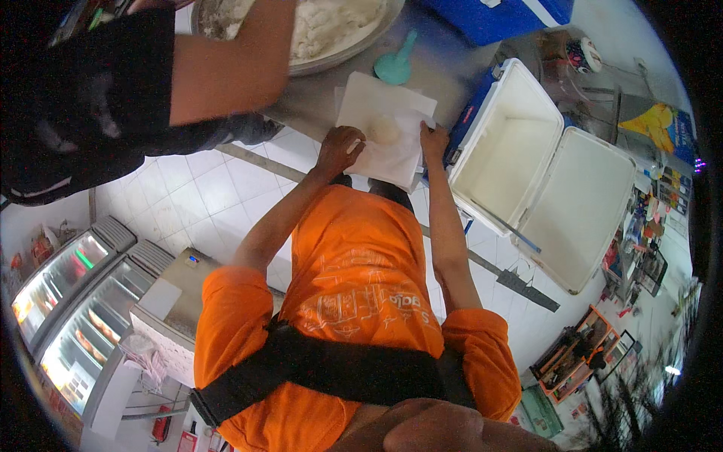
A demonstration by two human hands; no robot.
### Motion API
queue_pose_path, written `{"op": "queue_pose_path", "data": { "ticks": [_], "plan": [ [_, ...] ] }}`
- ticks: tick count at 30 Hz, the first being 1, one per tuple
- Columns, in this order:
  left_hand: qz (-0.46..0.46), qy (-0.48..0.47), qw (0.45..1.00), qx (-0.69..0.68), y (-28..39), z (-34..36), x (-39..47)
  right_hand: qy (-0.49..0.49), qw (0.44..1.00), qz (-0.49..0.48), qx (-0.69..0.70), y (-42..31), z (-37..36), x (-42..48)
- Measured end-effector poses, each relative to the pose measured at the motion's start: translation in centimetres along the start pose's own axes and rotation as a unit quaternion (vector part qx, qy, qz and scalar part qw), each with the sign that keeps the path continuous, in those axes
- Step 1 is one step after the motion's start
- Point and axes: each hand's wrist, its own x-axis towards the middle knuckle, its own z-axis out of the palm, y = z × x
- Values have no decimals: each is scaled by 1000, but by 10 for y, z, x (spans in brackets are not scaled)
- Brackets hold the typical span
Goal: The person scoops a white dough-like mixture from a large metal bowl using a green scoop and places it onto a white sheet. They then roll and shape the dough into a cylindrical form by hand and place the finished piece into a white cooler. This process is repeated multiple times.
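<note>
A stack of white paper or thin plastic sheets (361,101) lies on the metal table, with a pale, round, flat piece (384,130) on it, perhaps dough. At the stack's left edge is my left hand (341,150), its fingers bent beside the round piece; whether they grip a sheet is unclear. My right hand (434,138) pinches the right edge of the top sheet. Beyond the stack lies a turquoise plastic scoop (393,66), near a large metal basin (339,62) holding a whitish, dough-like mass.
Another person's bare arm (231,73) reaches over the basin from the left. An open white-lined cooler (497,152) stands close to my right hand, its lid (582,209) folded outward. A blue cooler (491,20) sits at the table's far side. Glass-front refrigerators (85,327) stand at lower left.
</note>
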Motion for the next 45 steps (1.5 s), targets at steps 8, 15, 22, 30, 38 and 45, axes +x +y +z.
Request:
{"op": "queue_pose_path", "data": {
  "ticks": [8,15,22,30,38,45],
  "plan": [
    [-8,-26,999,22,-4,7,9,-151,941,-183,241,-93,-99,-72],
    [-58,-73,995,-34,-2,4,25,-112,961,-219,124,-52,-46,-75],
    [-106,-74,990,-62,-4,4,31,-90,981,-169,43,-112,-102,-78],
    [-132,-128,982,-37,-27,-8,24,-127,944,-144,270,-45,-56,-71],
    [-236,-124,951,-156,-44,-5,56,-386,899,-23,205,-26,-66,-3],
    [-238,-92,952,-170,-75,10,30,-380,907,-56,173,-15,-46,17]
  ]
}}
